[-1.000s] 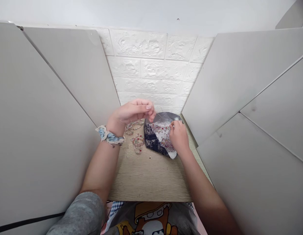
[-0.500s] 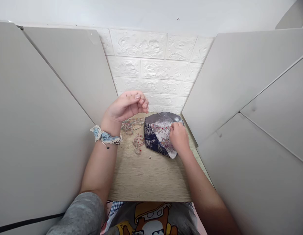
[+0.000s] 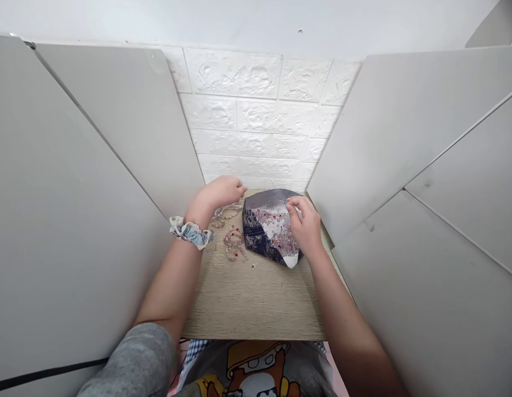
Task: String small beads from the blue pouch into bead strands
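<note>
Right grip [image 3: 306,223] at the loose beads [image 3: 275,230] in a navy fabric pouch [image 3: 253,240]

The right grip sits over the pouch with its fingers curled inward and its fingertips [image 3: 292,203] drawn together at the upper edge of the bead pile. They are clenched or nearly so, but whether they pinch a bead or a thread is too small to tell. The left grip [image 3: 222,193] hangs just beside the pouch's left side, curled loosely with its fingers turned away from view, so whether it holds anything cannot be told. A blue scrunchie with a lace edge [image 3: 192,232] circles the left wrist.

The pouch lies on the far right part of the table [image 3: 256,303], opened out to show a silvery lining [image 3: 272,199] under a dark patterned outer cloth. Pink, red and white beads fill the lining's middle, spreading toward a white corner at the near edge. Left of the pouch lie strung beads: a pale strand [image 3: 225,216] near the back and a tangled pink-and-red loop [image 3: 233,243] nearer the person. One small bead [image 3: 253,266] sits apart on the wood-grain top. Gray panels [image 3: 90,165] flank the table, with a white brick-pattern wall [image 3: 251,121] behind.
</note>
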{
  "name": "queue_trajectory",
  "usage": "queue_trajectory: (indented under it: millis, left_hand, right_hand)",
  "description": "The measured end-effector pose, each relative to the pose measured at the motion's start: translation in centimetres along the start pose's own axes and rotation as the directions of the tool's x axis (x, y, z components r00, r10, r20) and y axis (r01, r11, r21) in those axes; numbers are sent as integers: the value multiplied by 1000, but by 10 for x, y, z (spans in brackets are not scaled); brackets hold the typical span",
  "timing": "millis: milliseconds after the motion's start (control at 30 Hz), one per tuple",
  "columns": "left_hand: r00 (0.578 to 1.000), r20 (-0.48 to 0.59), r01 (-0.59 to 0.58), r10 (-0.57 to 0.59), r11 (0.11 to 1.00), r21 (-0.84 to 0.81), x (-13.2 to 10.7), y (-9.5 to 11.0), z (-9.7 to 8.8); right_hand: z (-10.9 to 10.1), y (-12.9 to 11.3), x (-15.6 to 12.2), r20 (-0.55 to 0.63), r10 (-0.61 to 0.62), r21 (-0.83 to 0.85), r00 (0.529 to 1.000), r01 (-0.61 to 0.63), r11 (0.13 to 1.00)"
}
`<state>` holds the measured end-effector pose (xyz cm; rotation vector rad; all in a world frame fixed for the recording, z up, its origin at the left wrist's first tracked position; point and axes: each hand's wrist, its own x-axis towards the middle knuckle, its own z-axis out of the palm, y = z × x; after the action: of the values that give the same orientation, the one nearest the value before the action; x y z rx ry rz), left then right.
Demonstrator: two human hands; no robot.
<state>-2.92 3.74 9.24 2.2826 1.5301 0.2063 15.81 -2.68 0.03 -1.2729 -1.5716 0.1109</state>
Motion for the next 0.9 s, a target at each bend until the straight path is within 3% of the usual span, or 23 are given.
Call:
queue_trajectory:
  millis: [67, 133, 200, 267, 433, 567, 667, 733, 800, 900]
  left_hand:
    - [990, -54, -136, 130, 981, -141, 1, 10, 9]
    - [954, 66, -242, 291, 885, -399, 0, 22, 19]
    - [885, 211, -212, 414, 764, -610, 0, 32, 29]
    - [845, 271, -168, 461, 710, -684, 3, 36, 38]
    - [827, 295, -195, 479, 736, -648, 13, 29, 42]
    - [863, 221, -290, 454, 804, -520, 17, 23, 37]
    - [885, 168, -336, 433, 846, -413, 17, 22, 34]
    - [889, 159, -345, 430, 856, -384, 15, 21, 31]
    - [889, 160, -345, 430, 856, -386, 12, 21, 27]
    - [890, 190, -313, 414, 859, -406, 7, 20, 19]
  right_hand:
    - [-1, -4, -1, 27, -48, 5, 998, 48, 999]
    - [-1, -6, -1, 42, -77, -6, 996, 77, 997]
    - [-1, -6, -2, 50, -96, -24, 994, 98, 995]
    - [-1, -4, -2, 46, -107, -44, 993, 109, 993]
    - [0, -2, -3, 38, -94, -76, 995, 96, 992]
    - [1, -2, -1, 53, -72, -101, 996, 77, 992]
    - [4, 2, -1, 147, -46, -141, 988, 67, 988]
    - [6, 8, -3, 287, 4, -202, 958, 57, 978]
    - [10, 14, -6, 432, 81, -299, 898, 58, 953]
    - [14, 21, -11, 533, 177, -432, 828, 86, 898]
